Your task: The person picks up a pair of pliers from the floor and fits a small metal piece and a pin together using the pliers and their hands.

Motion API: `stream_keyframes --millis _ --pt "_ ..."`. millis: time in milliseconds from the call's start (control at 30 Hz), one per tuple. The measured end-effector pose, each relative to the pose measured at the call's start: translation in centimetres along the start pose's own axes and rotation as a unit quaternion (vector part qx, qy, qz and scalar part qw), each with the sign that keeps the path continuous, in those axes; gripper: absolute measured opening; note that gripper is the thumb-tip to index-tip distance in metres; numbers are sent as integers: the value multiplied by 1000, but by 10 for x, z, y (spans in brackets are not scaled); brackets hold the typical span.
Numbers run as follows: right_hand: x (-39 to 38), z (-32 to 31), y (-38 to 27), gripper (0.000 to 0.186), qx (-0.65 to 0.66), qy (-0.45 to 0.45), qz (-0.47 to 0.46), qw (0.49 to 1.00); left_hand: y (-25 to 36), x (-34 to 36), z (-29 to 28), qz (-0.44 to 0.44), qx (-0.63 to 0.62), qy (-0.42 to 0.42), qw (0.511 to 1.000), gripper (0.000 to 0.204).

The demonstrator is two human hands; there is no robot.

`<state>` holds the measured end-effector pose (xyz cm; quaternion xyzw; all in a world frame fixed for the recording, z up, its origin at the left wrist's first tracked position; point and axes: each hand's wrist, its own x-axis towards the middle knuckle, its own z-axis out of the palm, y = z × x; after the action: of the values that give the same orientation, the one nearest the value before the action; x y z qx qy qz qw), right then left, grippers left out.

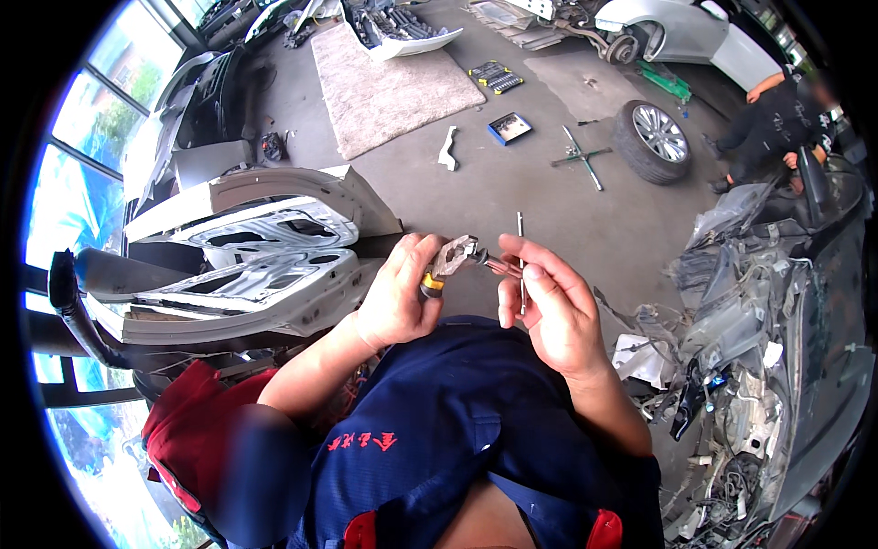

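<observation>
- Your left hand (398, 297) is clamped on a pliers-like metal tool (455, 259) with a yellow grip; your right hand (549, 306) pinches its tip, alongside a thin rod (521, 265).
- The tool sits at chest height, centre: likely rigid, moderately heavy, maybe greasy, so hold it by the handle.
- Far on the floor: a blue open tool case (509, 128) and a black-and-yellow socket tray (496, 77); labels are unreadable.

Bright daylight comes in through the big windows (73, 174) on the left. The edges bend and go black.
</observation>
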<state>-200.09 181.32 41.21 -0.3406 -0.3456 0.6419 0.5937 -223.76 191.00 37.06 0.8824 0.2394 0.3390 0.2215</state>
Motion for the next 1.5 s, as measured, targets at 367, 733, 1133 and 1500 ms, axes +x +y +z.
stream_keyframes --millis 367,733,1133,1500 --pt "-6 3 0 34 4 41 -21 999 2 4 -3 8 -13 6 1000 66" --pt "9 -14 3 30 -587 1 -374 718 -1 -2 2 -32 -30 -48 998 70" --pt "9 -11 -1 33 -291 42 -46 955 0 -5 1 -94 -66 -79 990 82" --pt "36 -18 -8 35 -2 -126 132 983 -1 13 -8 3 6 -44 999 73"
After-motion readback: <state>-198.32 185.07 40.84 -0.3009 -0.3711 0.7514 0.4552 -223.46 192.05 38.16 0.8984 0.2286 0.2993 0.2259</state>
